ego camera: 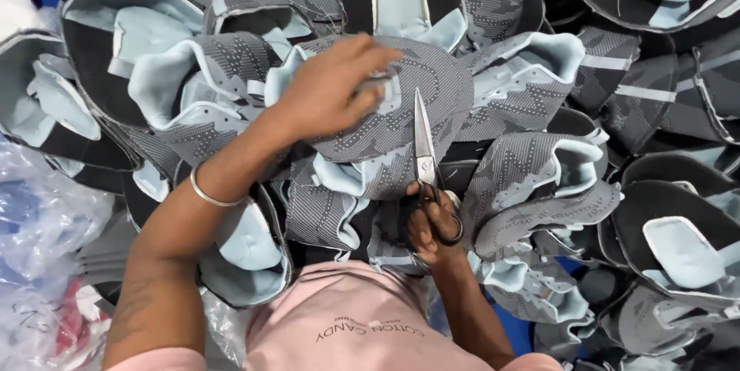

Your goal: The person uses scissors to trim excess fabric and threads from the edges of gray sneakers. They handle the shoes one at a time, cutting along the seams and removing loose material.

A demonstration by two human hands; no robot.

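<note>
**Trimming a shoe upper amid a pile of cut pieces**

Pink shirt fabric point(362, 325) of the worker filled the bottom edge of the view, nearest the camera. Above it, the right hand point(433, 224) was closed around the dark loop handles of a pair of scissors point(424, 159), fingers threaded through the loops; the blades pointed away from the body and lay together or nearly so, their tip against a grey patterned shoe upper point(420, 97). That upper, lined in pale blue, sat at the centre of the view on top of the pile. The left hand point(331, 90) lay palm-down on its left portion, fingers point(378, 55) spread and slightly curled, pressing on the fabric rather than gripping it. A thin metal bangle point(210, 195) circled the left wrist.

All around lay a heap of similar shoe uppers point(539, 178), grey-patterned with pale blue padding, overlapping in no order. Black pieces with pale blue tongues point(678, 244) occupied the right and upper edges. Crumpled clear plastic bags point(42, 224) lay at the lower left.
</note>
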